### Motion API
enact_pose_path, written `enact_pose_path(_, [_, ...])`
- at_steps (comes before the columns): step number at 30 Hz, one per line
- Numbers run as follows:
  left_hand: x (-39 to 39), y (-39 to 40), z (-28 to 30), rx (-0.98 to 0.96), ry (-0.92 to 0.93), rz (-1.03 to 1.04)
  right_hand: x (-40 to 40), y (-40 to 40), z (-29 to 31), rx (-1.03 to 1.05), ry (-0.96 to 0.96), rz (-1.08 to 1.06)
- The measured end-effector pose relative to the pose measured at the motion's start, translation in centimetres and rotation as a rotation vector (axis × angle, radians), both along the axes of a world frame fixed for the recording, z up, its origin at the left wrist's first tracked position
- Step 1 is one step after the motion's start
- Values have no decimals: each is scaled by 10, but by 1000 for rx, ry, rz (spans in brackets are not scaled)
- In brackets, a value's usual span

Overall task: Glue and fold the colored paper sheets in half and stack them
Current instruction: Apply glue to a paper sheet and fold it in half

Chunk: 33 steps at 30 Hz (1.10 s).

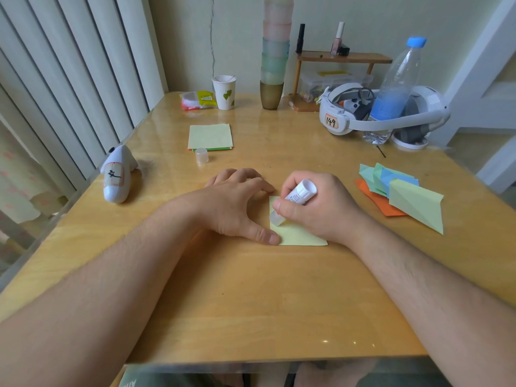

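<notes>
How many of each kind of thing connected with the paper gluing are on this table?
Glue sticks: 1
Glue caps: 1
Sheets being glued: 1
Stacks of flat sheets: 1
Piles of folded papers: 1
Total: 5

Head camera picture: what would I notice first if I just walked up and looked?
Right in the middle, the right hand grips a white glue stick with its tip down on a pale yellow paper sheet, while the left hand presses that sheet flat on the wooden table. To the right lies a colourful pile of folded papers. Farther back, left of centre, sits a neat stack of unfolded sheets with the glue cap in front.
</notes>
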<state>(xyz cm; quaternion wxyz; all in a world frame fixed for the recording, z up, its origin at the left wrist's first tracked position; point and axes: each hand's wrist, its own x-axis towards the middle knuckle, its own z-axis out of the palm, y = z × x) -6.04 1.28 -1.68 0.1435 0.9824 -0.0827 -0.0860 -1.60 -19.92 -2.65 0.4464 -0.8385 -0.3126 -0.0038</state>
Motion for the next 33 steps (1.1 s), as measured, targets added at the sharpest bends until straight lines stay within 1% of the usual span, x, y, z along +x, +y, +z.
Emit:
enact_pose_path(13, [1, 2, -2, -1, 0, -3, -4, 2, 8, -66, 38, -6])
enact_pose_path(17, [1, 2, -2, -8, 1, -5, -1, -8, 13, -101, 74, 5])
enact_pose_path(22, [0, 3, -2, -19, 6, -4, 6, -24, 18, -160, 78, -30])
enact_pose_path(33, [0, 3, -2, -20, 8, -9, 15, -30, 13, -152, 42, -25])
